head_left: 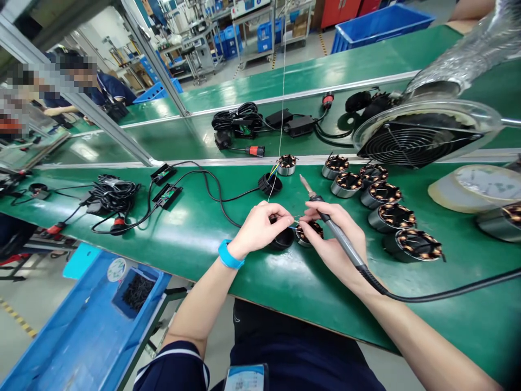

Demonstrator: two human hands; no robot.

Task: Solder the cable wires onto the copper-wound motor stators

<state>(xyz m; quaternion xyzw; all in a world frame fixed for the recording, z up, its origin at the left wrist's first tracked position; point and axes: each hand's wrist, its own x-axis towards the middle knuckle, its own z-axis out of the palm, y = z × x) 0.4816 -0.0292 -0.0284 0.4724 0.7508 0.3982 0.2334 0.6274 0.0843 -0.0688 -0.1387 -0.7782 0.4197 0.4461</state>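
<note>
Green desk (195,239): left hand (260,228) pinches a thin wire over the stator (309,232); right hand (334,244) grips the soldering iron (325,214). Its tip, probably hot, could burn nearby fingers.

On the table (195,239), I see my left hand (260,228) and right hand (334,239) meeting over a stator (308,232). A row of stators (380,201) lies to the right; cable bundles (114,198) lie to the left; the fan (415,141) sits behind, right.
</note>
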